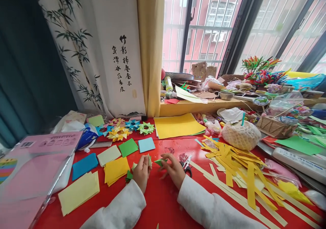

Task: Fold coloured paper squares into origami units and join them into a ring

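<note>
My left hand [141,172] is closed, pinching a pale green folded paper piece [149,160] between thumb and fingers. A little to its right, my right hand [175,169] holds a green folded paper piece [159,161] at its fingertips; some of those fingers are slightly blurred. The two pieces are apart. Partly hidden behind my left hand lie dark green folded pieces [129,175]. Black-handled scissors [188,170] rest just beyond my right hand. Stacks of yellow paper [116,170], green paper [128,147] and light blue paper [146,144] lie beyond and left of my left hand.
Cream paper [79,192] and blue paper [85,166] lie at the left, near a pink package [38,174]. Folded paper stars [119,133] sit at the back. Yellow paper strips [251,185] and a net-wrapped round object [241,134] occupy the right of the red table [160,201].
</note>
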`<move>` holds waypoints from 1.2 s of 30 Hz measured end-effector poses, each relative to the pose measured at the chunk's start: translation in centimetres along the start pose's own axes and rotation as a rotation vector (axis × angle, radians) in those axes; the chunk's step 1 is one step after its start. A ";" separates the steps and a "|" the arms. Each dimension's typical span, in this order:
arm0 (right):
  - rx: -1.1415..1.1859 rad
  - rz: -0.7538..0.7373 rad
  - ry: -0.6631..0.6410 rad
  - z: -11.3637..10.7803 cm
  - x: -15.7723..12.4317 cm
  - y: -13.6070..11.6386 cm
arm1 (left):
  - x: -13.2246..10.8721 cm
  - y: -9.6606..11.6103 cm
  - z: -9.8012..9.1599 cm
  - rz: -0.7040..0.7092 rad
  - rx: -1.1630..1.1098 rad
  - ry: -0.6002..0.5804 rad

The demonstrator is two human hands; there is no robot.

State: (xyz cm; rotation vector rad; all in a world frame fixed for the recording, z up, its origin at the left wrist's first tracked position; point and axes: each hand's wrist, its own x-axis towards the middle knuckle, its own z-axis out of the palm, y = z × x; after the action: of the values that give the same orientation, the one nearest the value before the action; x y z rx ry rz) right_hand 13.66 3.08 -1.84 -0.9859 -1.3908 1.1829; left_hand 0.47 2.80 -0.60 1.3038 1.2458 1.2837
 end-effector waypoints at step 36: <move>0.610 0.231 0.085 -1.2 -0.6 0.0 | -0.5 -0.9 -0.9 -0.055 -0.063 -0.357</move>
State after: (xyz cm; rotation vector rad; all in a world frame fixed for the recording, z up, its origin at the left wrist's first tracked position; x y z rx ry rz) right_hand 14.93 2.65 -1.93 -0.7524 -0.7777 1.5904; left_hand -0.43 2.37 -1.45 1.3722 0.9749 0.9891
